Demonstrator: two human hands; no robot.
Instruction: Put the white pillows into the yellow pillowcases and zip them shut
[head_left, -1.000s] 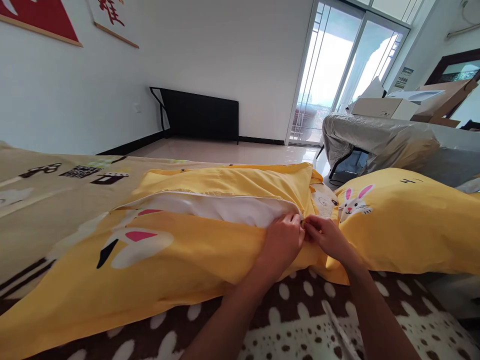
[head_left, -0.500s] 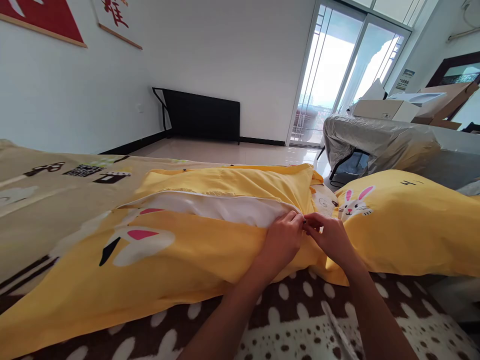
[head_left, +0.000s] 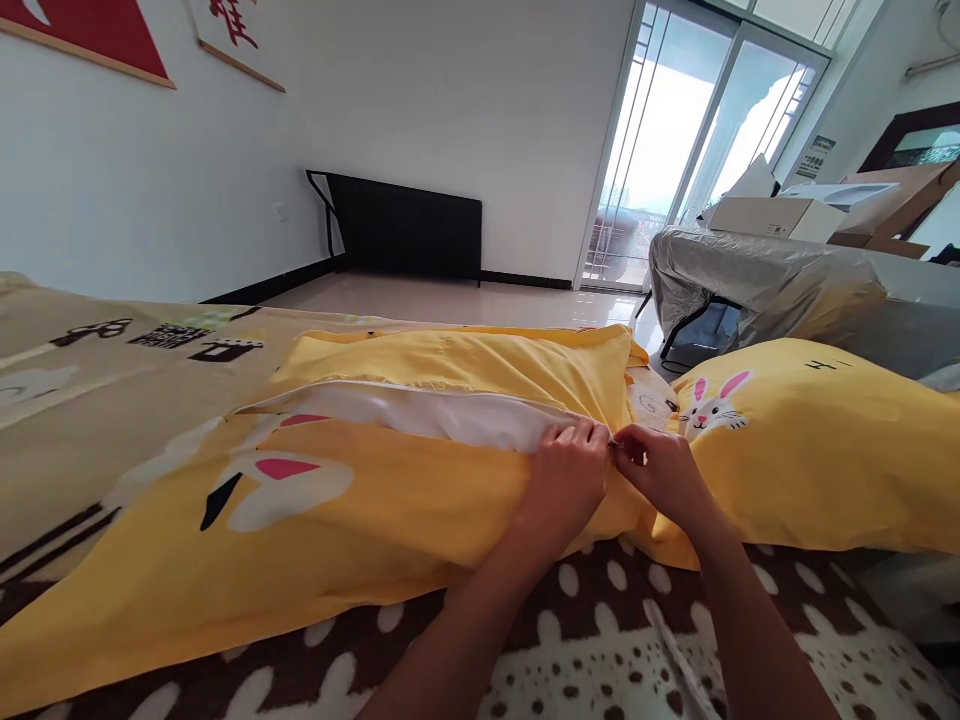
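A yellow pillowcase [head_left: 420, 500] with a rabbit print lies across the bed, its long opening facing up. Inside the gap shows a white pillow [head_left: 420, 410]. My left hand [head_left: 574, 465] is closed on the pillowcase at the right end of the opening, fingers bunched over the edge. Right beside it, my right hand [head_left: 660, 470] pinches a small dark piece, which looks like a zipper pull [head_left: 613, 443]. Fingertips of both hands nearly touch, and they partly hide this piece.
To the right lies a plump yellow pillow [head_left: 817, 460] with a rabbit face. Beneath are a brown spotted blanket [head_left: 570, 630] and a beige printed cover [head_left: 150, 400]. Beyond stand a plastic-covered table [head_left: 757, 270] with boxes [head_left: 780, 215] and a black folded panel [head_left: 405, 225] against the wall.
Both hands have stayed at the right end of the opening, with only a slight shift of the fingers. The pillowcase looks almost unchanged.
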